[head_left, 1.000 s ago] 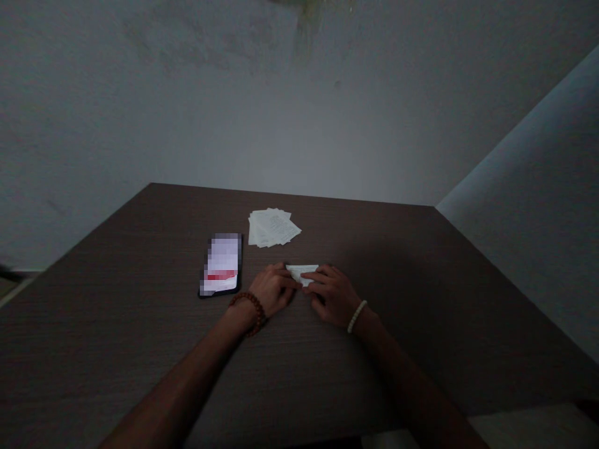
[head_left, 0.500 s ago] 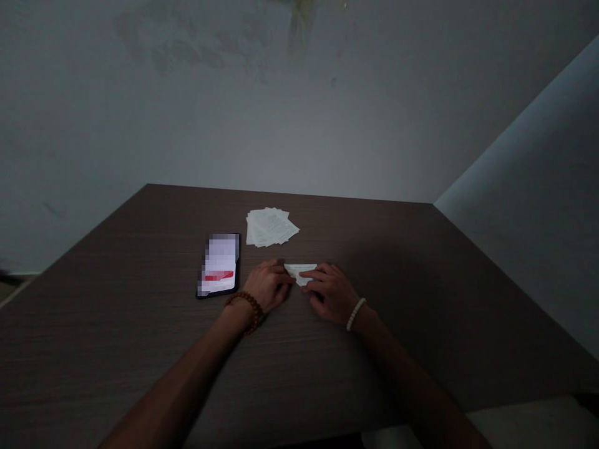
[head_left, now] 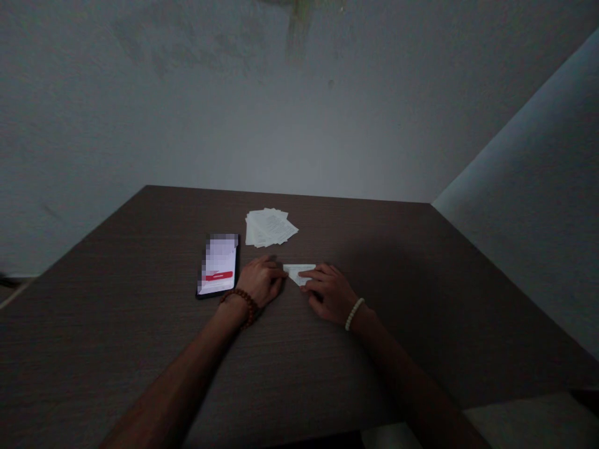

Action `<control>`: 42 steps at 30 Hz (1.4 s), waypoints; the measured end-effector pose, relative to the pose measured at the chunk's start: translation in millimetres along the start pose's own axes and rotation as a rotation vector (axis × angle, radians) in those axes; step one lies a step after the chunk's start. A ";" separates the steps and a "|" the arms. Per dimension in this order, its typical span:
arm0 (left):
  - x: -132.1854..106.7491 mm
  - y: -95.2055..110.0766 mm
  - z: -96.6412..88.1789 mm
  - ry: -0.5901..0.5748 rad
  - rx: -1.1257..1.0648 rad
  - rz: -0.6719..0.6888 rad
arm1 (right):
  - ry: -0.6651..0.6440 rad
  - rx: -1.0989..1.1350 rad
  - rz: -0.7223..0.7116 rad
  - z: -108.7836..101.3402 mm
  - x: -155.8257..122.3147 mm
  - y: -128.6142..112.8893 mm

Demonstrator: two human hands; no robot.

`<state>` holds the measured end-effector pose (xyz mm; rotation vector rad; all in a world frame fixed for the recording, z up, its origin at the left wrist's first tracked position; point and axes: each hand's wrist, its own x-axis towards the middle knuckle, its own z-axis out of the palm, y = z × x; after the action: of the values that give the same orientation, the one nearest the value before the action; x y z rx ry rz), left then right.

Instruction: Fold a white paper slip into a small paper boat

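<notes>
- Bare left hand (head_left: 261, 280): left of the small, folded white paper (head_left: 294, 270), palm down, fingers bent, index extended to its edge.
- Bare right hand (head_left: 331, 292): right of the paper, palm down, fingertips on it.
- Bare left forearm (head_left: 180, 374), bare right forearm (head_left: 405, 368): slanting inward toward the paper.

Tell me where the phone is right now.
In the head view, the phone lies on the table, left of the left hand and the paper pile.
</notes>
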<state>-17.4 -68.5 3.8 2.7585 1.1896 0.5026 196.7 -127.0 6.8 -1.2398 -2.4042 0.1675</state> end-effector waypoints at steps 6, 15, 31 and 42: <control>-0.8 1.3 2.3 0.014 0.002 -0.021 | -0.004 0.001 -0.004 2.2 0.0 2.0; -1.4 -1.9 2.5 0.085 0.051 0.000 | 0.003 -0.005 0.006 1.4 -0.4 -0.4; -2.7 -1.1 1.0 0.080 -0.004 0.206 | -0.015 -0.007 0.016 -1.3 0.9 -2.9; -2.7 -2.7 5.2 0.134 0.004 0.108 | -0.019 -0.010 0.051 -0.5 2.4 -6.5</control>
<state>-19.2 -68.4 -2.5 2.8440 1.0710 0.7062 190.8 -129.0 9.9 -1.3105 -2.3937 0.1830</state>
